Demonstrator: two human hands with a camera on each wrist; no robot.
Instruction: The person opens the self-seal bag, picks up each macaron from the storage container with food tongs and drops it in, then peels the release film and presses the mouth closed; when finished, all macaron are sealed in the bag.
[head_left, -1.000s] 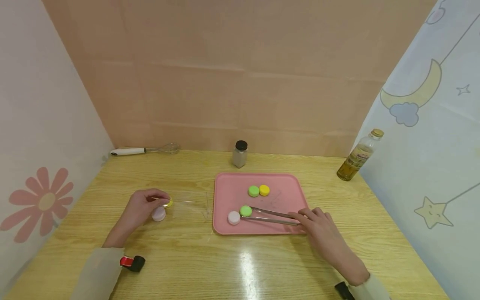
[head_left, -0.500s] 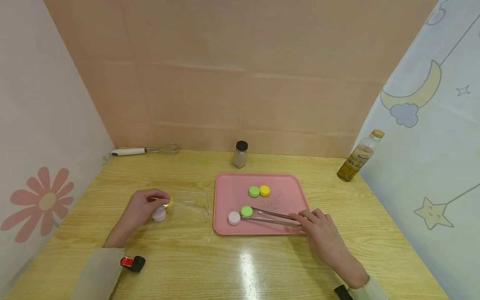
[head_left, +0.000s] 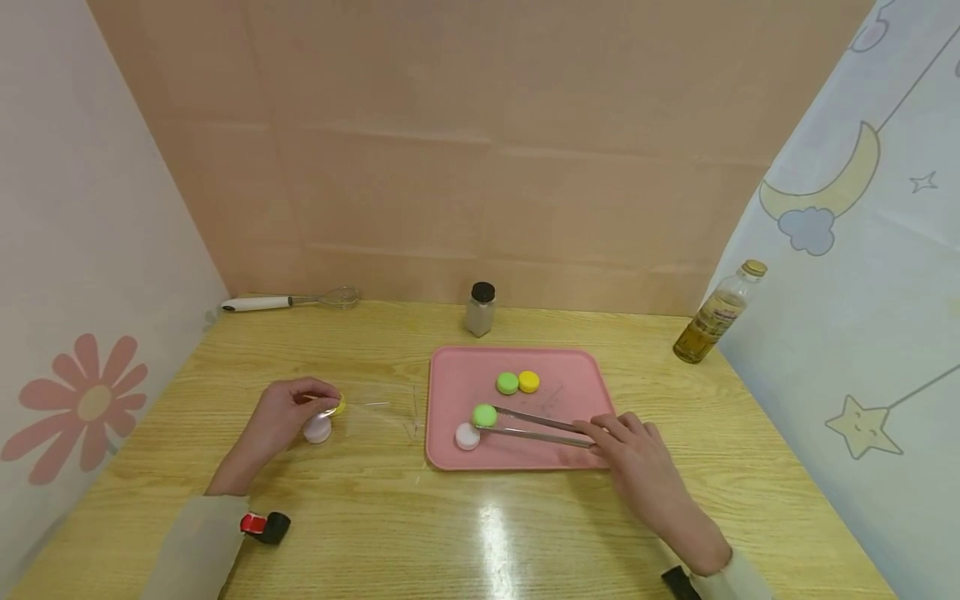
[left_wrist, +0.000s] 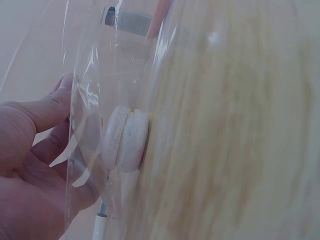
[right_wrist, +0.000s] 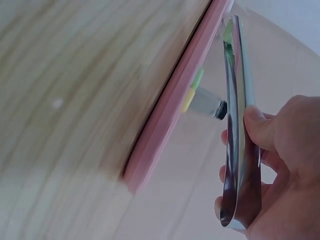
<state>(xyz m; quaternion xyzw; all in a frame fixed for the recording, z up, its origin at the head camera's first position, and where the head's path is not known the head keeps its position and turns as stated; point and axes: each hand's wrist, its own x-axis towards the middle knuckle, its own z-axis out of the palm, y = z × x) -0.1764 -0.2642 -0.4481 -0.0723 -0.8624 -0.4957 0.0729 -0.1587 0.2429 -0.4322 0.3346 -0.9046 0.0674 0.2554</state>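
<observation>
My left hand (head_left: 288,417) pinches the edge of a clear plastic bag (head_left: 375,412) that lies on the table. Near those fingers sit a white macaron (head_left: 317,429) and a partly hidden yellow macaron (head_left: 341,405); the left wrist view shows the white one through the plastic. My right hand (head_left: 637,462) holds metal tongs (head_left: 536,435), their tips on both sides of a green macaron (head_left: 484,415) above the pink tray (head_left: 570,454). A pale pink macaron (head_left: 467,437) is just beside it. Farther back on the tray sit another green macaron (head_left: 507,383) and a yellow macaron (head_left: 528,382).
A jar with a black lid (head_left: 481,310) stands behind the tray. At the back left lies a whisk (head_left: 288,302) with a white handle. An oil bottle (head_left: 712,321) is at the back right, near the patterned side wall (head_left: 862,317).
My right hand and the tongs have shifted slightly left and away from me, and the green macaron between the tips has moved with them. The left hand has stayed still.
</observation>
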